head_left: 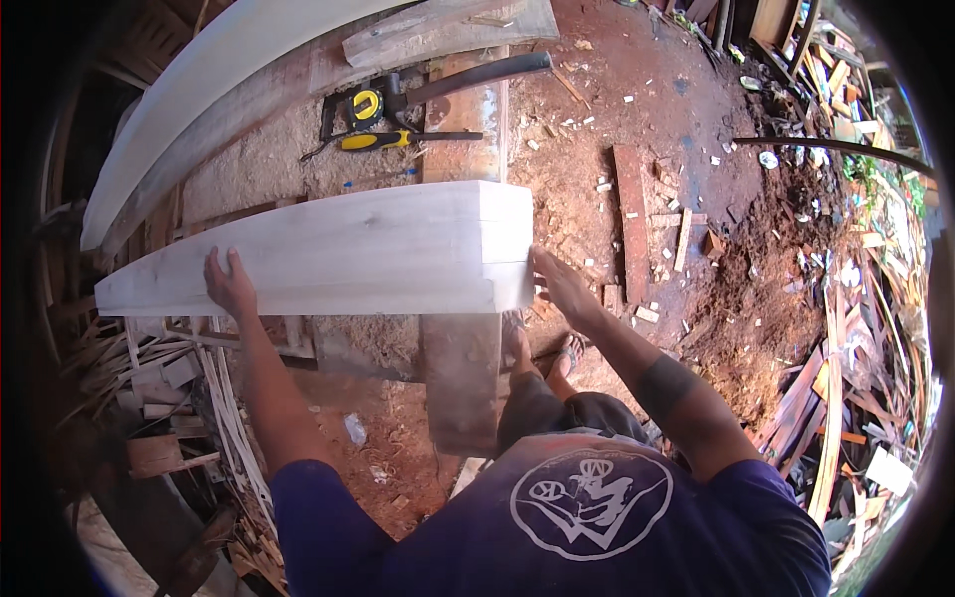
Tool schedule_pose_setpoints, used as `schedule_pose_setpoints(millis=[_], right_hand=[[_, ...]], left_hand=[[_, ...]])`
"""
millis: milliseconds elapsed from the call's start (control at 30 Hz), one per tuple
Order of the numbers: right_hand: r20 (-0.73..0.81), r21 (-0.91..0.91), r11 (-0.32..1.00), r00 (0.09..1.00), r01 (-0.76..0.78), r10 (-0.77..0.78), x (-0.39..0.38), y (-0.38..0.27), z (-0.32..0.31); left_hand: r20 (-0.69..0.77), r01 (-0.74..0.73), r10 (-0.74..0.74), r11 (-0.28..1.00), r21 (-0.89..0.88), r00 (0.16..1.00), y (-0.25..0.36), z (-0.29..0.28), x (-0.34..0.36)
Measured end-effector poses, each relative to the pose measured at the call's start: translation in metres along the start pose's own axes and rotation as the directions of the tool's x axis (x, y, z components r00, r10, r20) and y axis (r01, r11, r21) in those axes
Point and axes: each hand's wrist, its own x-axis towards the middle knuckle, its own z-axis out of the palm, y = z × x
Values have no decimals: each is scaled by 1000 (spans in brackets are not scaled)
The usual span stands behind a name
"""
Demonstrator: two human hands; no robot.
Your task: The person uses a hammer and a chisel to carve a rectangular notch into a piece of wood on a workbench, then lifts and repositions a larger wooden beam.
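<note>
A long pale wooden beam lies crosswise in front of me, tapering toward the left and cut square at the right. My left hand rests on its face near the tapered end, thumb and fingers apart. Against the square right end lies my right hand, its fingers stretched out; part of them is hidden by the beam's edge. Beyond the beam are a yellow and black tape measure, a hammer with a dark handle, and a tool with a yellow and black handle and a narrow dark blade.
A wooden support runs under the beam. Farther back lies a large curved pale timber, with a shorter board near it. Wood scraps pile up on the left and right. Sawdust and offcuts cover the reddish ground.
</note>
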Motion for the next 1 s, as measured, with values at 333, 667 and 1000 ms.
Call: schedule_pose_setpoints(millis=[333,667,1000], right_hand=[[-357,-196,818,816,-541,454,-135,23,-164],[171,-849,408,904,337,-391,55,-179,-46],[560,-826,-175,742,536,-369,212,-203,102]], left_hand=[[2,81,-81,995,63,997,9,-3,-6],[-36,94,-92,994,58,995,9,-2,-8],[-97,34,-54,979,-200,994,184,-40,-22]])
